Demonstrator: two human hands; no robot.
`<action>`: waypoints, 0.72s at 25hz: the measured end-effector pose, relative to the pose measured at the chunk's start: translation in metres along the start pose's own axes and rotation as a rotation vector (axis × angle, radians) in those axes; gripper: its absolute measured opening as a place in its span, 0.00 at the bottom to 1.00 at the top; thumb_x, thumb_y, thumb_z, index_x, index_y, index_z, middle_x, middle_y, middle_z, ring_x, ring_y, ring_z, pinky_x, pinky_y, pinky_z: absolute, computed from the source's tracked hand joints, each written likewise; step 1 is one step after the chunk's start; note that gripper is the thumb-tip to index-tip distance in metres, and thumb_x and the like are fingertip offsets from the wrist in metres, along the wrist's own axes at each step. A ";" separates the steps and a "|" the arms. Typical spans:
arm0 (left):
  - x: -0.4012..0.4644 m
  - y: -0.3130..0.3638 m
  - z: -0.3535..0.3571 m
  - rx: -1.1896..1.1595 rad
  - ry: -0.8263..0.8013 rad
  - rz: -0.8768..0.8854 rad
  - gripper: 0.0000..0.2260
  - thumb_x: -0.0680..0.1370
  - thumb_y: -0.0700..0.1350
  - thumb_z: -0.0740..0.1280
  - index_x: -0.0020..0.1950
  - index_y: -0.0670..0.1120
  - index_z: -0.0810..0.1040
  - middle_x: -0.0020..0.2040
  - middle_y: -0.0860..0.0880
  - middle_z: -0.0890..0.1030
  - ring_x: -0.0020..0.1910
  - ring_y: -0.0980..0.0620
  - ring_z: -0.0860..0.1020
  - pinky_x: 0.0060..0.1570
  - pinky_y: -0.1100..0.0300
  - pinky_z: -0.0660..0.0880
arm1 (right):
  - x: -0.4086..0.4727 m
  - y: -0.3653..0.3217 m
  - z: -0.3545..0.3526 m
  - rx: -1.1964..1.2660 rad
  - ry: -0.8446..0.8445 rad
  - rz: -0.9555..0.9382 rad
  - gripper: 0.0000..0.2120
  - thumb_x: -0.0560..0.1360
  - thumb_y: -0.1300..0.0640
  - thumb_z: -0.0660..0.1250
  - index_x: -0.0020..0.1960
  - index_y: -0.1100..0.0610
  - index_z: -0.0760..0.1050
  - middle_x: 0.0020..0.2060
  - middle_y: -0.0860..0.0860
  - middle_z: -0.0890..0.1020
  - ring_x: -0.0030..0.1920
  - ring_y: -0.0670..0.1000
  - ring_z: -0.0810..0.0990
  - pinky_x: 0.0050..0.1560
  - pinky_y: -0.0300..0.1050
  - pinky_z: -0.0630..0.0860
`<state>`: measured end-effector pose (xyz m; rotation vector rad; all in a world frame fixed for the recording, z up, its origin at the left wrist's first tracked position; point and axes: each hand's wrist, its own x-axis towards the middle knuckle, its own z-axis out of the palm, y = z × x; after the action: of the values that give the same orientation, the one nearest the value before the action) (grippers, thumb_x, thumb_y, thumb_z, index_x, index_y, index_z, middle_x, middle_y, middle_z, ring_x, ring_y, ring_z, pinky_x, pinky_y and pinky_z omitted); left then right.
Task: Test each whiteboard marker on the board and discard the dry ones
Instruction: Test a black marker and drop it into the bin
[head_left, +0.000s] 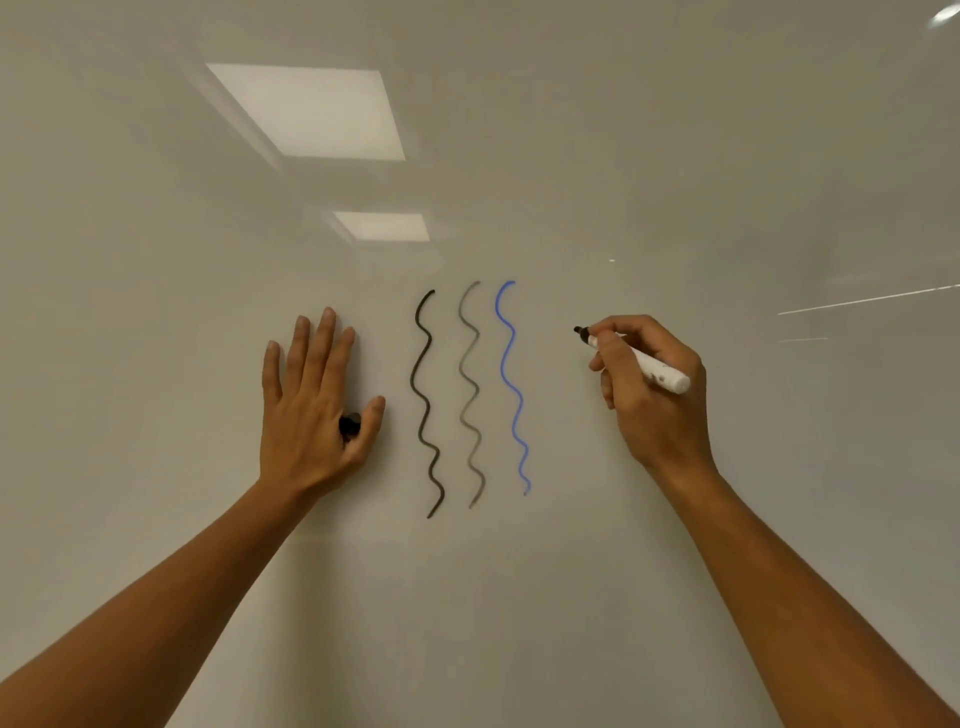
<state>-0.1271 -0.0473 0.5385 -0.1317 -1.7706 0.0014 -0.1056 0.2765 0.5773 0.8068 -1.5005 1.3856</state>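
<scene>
A glossy whiteboard (519, 597) fills the view. Three wavy vertical lines are drawn on it: a dark black line (427, 400), a paler grey line (470, 395) and a blue line (511, 384). My right hand (654, 395) grips a white marker (644, 364) with a black tip; the uncapped tip points left, to the right of the blue line, close to the board. My left hand (311, 405) lies flat on the board left of the lines, fingers spread, with a black cap (349, 426) pinched between thumb and palm.
Two ceiling light panels are reflected in the board, a large reflection (311, 111) at the upper left and a smaller reflection (382, 226) below it. Bright streaks of glare (867, 299) cross the right side.
</scene>
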 end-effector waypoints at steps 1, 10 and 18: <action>-0.001 0.000 0.001 0.028 -0.021 0.002 0.35 0.79 0.61 0.51 0.80 0.43 0.53 0.81 0.44 0.50 0.80 0.44 0.46 0.76 0.38 0.48 | 0.005 0.002 0.002 -0.002 0.005 -0.006 0.08 0.79 0.52 0.64 0.49 0.53 0.81 0.36 0.48 0.82 0.34 0.47 0.78 0.36 0.45 0.73; 0.000 -0.001 0.003 0.085 -0.047 0.004 0.35 0.79 0.61 0.51 0.80 0.43 0.52 0.81 0.43 0.49 0.80 0.43 0.47 0.76 0.37 0.49 | 0.037 0.009 0.024 -0.012 0.096 -0.006 0.05 0.78 0.55 0.70 0.53 0.54 0.80 0.42 0.47 0.84 0.38 0.49 0.82 0.36 0.46 0.81; -0.001 -0.002 0.003 0.085 -0.032 0.001 0.34 0.79 0.61 0.51 0.80 0.44 0.52 0.81 0.44 0.49 0.80 0.43 0.47 0.76 0.37 0.49 | 0.032 0.018 0.026 -0.019 0.041 -0.045 0.05 0.77 0.58 0.72 0.52 0.57 0.82 0.41 0.50 0.84 0.38 0.52 0.81 0.35 0.40 0.76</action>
<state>-0.1304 -0.0490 0.5374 -0.0713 -1.7998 0.0800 -0.1387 0.2572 0.6015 0.7914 -1.4537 1.3452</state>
